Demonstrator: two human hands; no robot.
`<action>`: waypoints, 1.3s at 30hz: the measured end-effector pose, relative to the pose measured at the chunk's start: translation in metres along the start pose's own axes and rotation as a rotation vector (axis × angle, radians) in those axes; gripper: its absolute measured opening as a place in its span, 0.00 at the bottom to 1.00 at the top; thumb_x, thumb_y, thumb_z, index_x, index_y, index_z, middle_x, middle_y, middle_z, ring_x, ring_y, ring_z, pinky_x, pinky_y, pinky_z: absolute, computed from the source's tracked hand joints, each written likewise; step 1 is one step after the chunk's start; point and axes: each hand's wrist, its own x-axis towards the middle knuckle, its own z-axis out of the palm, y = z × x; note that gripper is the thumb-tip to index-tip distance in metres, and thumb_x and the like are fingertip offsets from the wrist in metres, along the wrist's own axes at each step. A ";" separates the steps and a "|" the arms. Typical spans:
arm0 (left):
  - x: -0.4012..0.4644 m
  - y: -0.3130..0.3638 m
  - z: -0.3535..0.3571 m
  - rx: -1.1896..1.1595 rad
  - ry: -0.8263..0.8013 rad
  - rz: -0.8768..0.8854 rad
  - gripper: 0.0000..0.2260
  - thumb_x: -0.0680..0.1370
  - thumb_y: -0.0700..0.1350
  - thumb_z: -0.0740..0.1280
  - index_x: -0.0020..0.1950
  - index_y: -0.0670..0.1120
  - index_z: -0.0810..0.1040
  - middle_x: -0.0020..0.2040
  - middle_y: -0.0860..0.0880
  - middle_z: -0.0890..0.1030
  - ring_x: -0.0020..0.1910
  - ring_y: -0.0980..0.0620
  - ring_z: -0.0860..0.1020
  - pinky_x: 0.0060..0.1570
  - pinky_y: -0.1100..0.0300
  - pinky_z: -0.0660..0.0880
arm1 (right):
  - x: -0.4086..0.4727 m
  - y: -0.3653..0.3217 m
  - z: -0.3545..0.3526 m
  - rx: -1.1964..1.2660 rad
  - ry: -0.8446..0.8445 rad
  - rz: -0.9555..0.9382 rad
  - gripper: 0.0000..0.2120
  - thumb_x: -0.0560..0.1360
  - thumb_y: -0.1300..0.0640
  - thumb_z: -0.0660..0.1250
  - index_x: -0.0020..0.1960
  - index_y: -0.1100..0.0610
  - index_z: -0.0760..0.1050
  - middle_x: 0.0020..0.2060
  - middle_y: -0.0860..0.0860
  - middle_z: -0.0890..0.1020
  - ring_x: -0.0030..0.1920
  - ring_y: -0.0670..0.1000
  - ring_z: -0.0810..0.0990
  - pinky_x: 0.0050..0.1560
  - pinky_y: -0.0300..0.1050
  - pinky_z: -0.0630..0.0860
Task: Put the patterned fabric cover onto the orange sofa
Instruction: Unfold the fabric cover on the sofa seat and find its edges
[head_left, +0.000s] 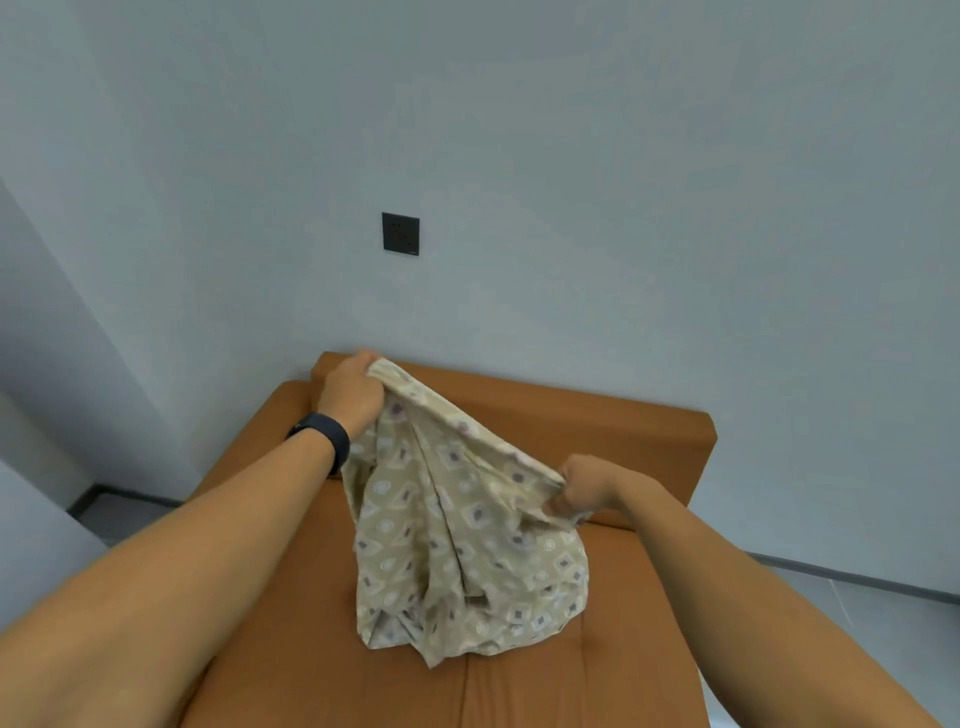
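Two hands grip one beige fabric cover patterned with grey and white diamonds (457, 540): the left hand (350, 389) bunches its top edge at eleven o'clock, the right hand (582, 486) pinches that edge at three o'clock. The cover hangs between them, its bottom crumpled on the seat of one orange upholstered sofa (597, 686). One dark square wall socket (400, 233) sits at twelve o'clock.

Both arms outstretched; left hand (349, 391) higher, right hand (582, 486) lower, fists clenched.

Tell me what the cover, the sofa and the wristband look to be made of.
Cover: thin woven cloth, matte beige print; it folds and drapes loosely. Sofa: smooth orange upholstery, probably faux leather, with a faint sheen and stitched seams; fabric is possible. Wristband: matte black, likely rubber or silicone.
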 end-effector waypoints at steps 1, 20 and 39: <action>0.005 0.000 -0.008 0.008 0.054 -0.035 0.12 0.75 0.33 0.57 0.49 0.44 0.78 0.48 0.46 0.80 0.48 0.43 0.77 0.42 0.53 0.72 | 0.004 0.009 0.005 0.003 -0.029 0.020 0.12 0.72 0.44 0.74 0.40 0.53 0.82 0.37 0.46 0.84 0.41 0.51 0.84 0.45 0.48 0.80; -0.055 0.017 0.040 -0.007 -0.597 0.290 0.08 0.82 0.45 0.65 0.44 0.52 0.78 0.37 0.51 0.78 0.37 0.52 0.74 0.40 0.55 0.70 | -0.014 -0.071 -0.007 0.603 0.095 -0.447 0.13 0.71 0.48 0.78 0.50 0.54 0.80 0.40 0.52 0.82 0.41 0.48 0.78 0.44 0.43 0.73; -0.209 -0.094 0.043 -0.072 -0.625 -0.029 0.09 0.80 0.42 0.62 0.44 0.56 0.75 0.35 0.57 0.75 0.34 0.58 0.73 0.36 0.59 0.68 | -0.033 -0.095 0.170 0.549 0.129 -0.259 0.10 0.75 0.54 0.62 0.41 0.56 0.79 0.34 0.53 0.80 0.35 0.52 0.74 0.38 0.48 0.70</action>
